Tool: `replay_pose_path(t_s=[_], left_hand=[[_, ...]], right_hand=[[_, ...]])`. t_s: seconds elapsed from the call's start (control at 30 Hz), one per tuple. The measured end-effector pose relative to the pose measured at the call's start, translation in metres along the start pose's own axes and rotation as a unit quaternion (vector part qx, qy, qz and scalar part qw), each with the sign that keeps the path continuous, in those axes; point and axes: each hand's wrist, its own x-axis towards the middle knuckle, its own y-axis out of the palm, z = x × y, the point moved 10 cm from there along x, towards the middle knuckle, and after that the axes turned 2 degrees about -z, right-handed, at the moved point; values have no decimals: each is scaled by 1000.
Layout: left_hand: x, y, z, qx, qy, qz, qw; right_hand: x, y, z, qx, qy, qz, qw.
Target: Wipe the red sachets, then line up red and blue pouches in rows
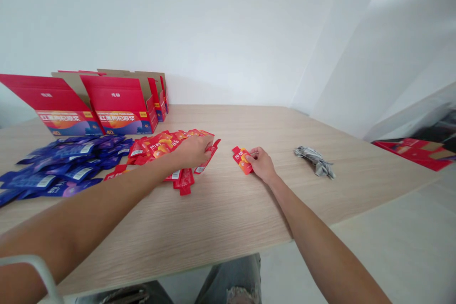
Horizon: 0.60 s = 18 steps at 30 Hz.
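Picking seems under way: a red packet [242,161] is pinched by the right hand [262,164], another [205,164] by the left hand [194,151]; soft lifting is needed

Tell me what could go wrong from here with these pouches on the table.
The left hand is at the loosely overlapping red pouches, so lifting one might drag others along. The blue pouches lie close beside them, so the colours could get mixed.

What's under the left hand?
Under the left hand lie red pouches, with some poking out around it. Whatever lies directly beneath the hand and forearm is covered.
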Motion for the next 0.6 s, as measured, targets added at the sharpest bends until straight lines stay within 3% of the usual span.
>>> replay_pose_path(t_s=[0.13, 0.27, 0.37, 0.43, 0.5, 0.6], left_hand=[[17, 30, -16, -6, -104, 24, 994], [24, 57, -41, -27, -117, 50, 991], [2, 63, -47, -48, -80, 24, 995], [-24, 63, -50, -65, -13, -6, 998], [-50, 70, -54, -61, 54, 0, 997], [-67, 84, -57, -46, 72, 20, 996]], right_hand=[[-6, -2, 12, -30, -16, 3, 999], [-12, -4, 22, -64, -35, 4, 997], [-23, -9, 30, -84, -73, -10, 994], [-39, -11, 45, -102, -148, -8, 984], [-66, -3, 62, -121, -243, 41, 962], [-105, 16, 72, -159, -318, 138, 925]])
